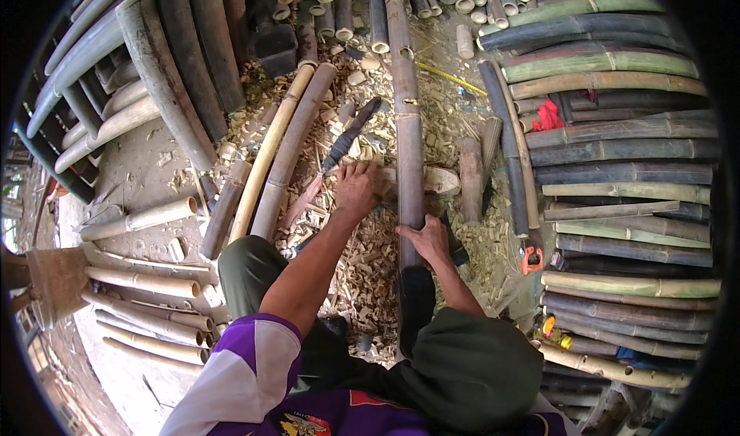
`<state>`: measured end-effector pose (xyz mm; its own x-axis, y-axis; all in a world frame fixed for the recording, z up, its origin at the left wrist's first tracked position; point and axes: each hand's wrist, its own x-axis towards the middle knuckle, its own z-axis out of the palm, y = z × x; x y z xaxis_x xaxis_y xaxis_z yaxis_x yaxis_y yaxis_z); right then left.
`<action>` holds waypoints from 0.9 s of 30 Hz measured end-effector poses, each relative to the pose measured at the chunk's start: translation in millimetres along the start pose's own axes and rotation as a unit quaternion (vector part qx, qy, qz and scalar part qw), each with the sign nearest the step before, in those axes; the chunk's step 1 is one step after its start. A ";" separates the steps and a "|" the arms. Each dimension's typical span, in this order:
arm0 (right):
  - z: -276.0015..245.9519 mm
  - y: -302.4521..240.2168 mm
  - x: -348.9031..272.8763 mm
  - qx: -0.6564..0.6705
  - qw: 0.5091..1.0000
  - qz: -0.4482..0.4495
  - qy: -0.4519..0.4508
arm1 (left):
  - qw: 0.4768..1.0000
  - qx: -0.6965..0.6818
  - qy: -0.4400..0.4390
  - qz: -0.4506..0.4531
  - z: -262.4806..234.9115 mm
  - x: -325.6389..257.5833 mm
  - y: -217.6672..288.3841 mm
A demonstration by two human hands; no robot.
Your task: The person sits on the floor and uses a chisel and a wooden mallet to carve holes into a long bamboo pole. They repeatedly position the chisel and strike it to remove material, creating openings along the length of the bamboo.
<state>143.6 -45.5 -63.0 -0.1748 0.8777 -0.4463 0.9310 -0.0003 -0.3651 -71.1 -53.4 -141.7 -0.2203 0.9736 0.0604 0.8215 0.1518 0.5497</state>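
My right hand [425, 238] is wrapped around the side of a long bamboo pole [408, 147], its thumb lying across the top, just ahead of my dark-clad foot [417, 301], which rests on the near end of that pole. The pole runs away from me between my knees, straight up the middle of the work area, with cut openings showing in its upper face farther along. A pale wooden block [441, 180] lies crosswise at the pole, showing on its right side. My left hand [356, 188] is to the left of the pole, back upward and fingers curled; I cannot tell whether it grips anything or only presses down, since its underside is hidden from me. Just beyond that hand lies a tool with a dark handle [351, 135], slanting over the litter. Wood chips [370, 263] cover the ground around and beneath my hands. To my left, a yellowish pole [271, 151] and a browner pole [295, 149] lie side by side, near my left knee. On my right, many green and dark bamboo lengths [617, 155] are laid out in rows, a red cloth [547, 116] among them, and an orange-handled object [532, 259] sits by their edge. A thin yellow strip [451, 78] stretches off from the pole's far part.
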 end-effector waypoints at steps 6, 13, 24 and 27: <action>-7.4 5.0 -0.1 0.017 0.999 -0.003 -0.030 | 0.996 -0.051 -0.073 -0.006 -11.7 -0.4 1.9; 0.0 22.9 9.4 0.097 0.992 -0.063 -0.054 | 0.965 -0.181 -0.016 -0.190 -74.2 4.1 -50.9; 2.6 40.2 16.0 0.135 0.984 -0.076 -0.087 | 0.982 0.068 -0.058 -0.168 -22.0 -111.9 -4.6; 36.5 37.5 14.7 0.228 0.970 -0.081 0.001 | 0.986 0.047 -0.061 -0.148 -22.6 -108.0 -16.0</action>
<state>164.2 -50.0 -113.1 -0.3061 0.8847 -0.3515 0.6532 -0.0735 -0.7537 -72.4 -164.9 -138.2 -0.3979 0.8966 -0.1942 0.7769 0.4419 0.4485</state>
